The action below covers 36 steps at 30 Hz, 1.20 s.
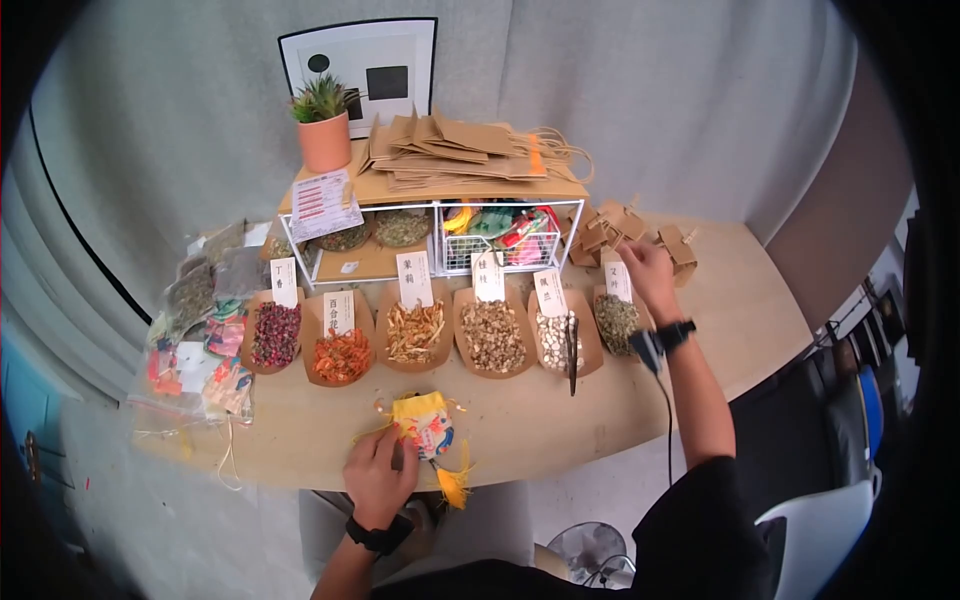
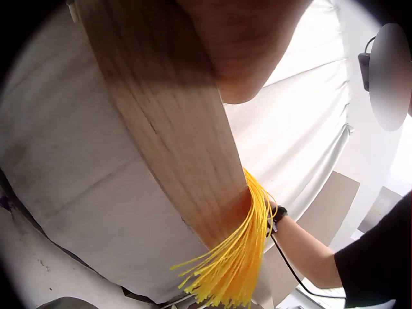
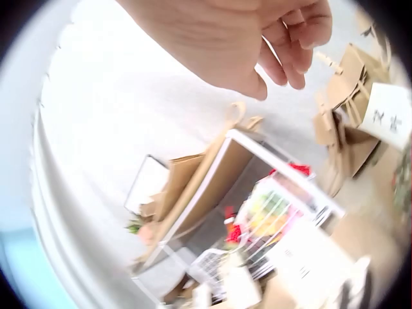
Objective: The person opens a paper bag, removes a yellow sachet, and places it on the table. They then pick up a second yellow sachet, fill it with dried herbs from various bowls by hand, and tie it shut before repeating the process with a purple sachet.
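Note:
A yellow drawstring pouch [image 1: 424,424] with a colourful print lies near the table's front edge. Its yellow tassel [image 1: 453,487] hangs over that edge and shows large in the left wrist view [image 2: 235,257]. My left hand [image 1: 380,478] rests at the pouch's left side, fingertips right at the fabric. I hold my right hand [image 1: 648,275] raised over the rightmost tray of dried green herb [image 1: 617,322], close to its white label card and the small brown paper bags [image 1: 615,222]. In the right wrist view, that hand's fingers [image 3: 283,61] are loosely bent with nothing between them.
Several kraft trays of dried flowers and herbs [image 1: 493,335] stand in a row, with dark tweezers [image 1: 572,355] on one. Behind is a shelf [image 1: 375,185] bearing flat paper bags [image 1: 450,150] and a potted plant [image 1: 324,140]. Plastic packets [image 1: 190,295] crowd the left.

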Motion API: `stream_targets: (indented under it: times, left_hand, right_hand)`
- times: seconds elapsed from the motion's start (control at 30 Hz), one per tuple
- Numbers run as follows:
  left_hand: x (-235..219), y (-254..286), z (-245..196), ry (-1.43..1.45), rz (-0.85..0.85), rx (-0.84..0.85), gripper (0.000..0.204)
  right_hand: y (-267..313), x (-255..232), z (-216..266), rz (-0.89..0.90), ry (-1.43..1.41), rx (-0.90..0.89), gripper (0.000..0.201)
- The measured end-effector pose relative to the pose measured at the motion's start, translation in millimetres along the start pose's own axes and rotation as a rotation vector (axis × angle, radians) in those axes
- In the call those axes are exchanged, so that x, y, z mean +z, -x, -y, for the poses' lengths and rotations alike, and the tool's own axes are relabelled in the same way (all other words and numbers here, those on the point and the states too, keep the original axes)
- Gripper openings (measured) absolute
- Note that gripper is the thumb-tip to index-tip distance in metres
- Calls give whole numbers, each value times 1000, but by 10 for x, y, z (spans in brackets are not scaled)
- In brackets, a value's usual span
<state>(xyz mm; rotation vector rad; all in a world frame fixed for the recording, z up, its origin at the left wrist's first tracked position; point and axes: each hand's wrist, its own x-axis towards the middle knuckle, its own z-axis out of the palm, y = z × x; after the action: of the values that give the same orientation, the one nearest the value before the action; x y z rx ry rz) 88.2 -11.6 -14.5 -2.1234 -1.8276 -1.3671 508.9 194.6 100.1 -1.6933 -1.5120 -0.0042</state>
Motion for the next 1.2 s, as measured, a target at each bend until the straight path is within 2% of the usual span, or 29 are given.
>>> stream_targets:
  times: [0.07, 0.1, 0.13, 0.2, 0.27, 0.33, 0.43, 0.53, 0.63, 0.77, 0.83, 0.87, 0.93, 1.03, 1.07, 1.2]
  left_hand:
    - [15, 13, 25, 11, 1, 20, 26]
    - [16, 8, 30, 12, 8, 31, 27]
    - [-5, 13, 33, 9, 20, 37, 28]
    - [-40, 9, 44, 37, 45, 43, 31]
    - [-41, 25, 73, 63, 48, 52, 33]
    - [-87, 28, 81, 122, 76, 32, 34]
    - [-150, 29, 128, 211, 144, -4, 35]
    - [-186, -21, 87, 345, 203, -209, 39]
    - [-80, -46, 124, 165, 135, -69, 43]
    - [-64, -13, 73, 83, 130, -108, 46]
    - [-54, 15, 93, 119, 79, -72, 44]
    - [-69, 34, 85, 243, 88, -128, 45]
    - [-118, 84, 61, 491, 108, -240, 48]
    - [-41, 247, 162, 755, 128, -190, 58]
    - [-38, 275, 155, 764, 125, -200, 60]
    - [-38, 323, 127, 785, 88, -214, 68]
  right_hand:
    - [530, -190, 269, 64, -139, 18, 28]
    - [894, -282, 550, 70, -303, 66, 26]
    - [1282, -301, 824, 81, -469, 121, 25]
    - [2006, -178, 1070, 217, -660, 185, 21]
    - [2558, 40, 1206, 444, -569, 210, 18]
    - [2943, 351, 1304, 456, -529, 239, 20]
    - [3072, 456, 1649, 421, -324, 73, 32]
    - [2983, 528, 1941, 423, -65, -2, 44]
    - [2996, 774, 1918, 356, -29, -49, 47]
    - [3009, 882, 1951, 291, -97, -76, 40]
    - [3049, 992, 1830, 439, -396, 157, 30]
    - [3075, 1041, 1763, 511, -545, 280, 27]
    - [3127, 1084, 1666, 544, -694, 316, 22]
    - [3125, 1049, 1631, 528, -978, 309, 25]
    - [3109, 1021, 1635, 510, -1081, 293, 27]
    - [3057, 964, 1665, 515, -1134, 282, 38]
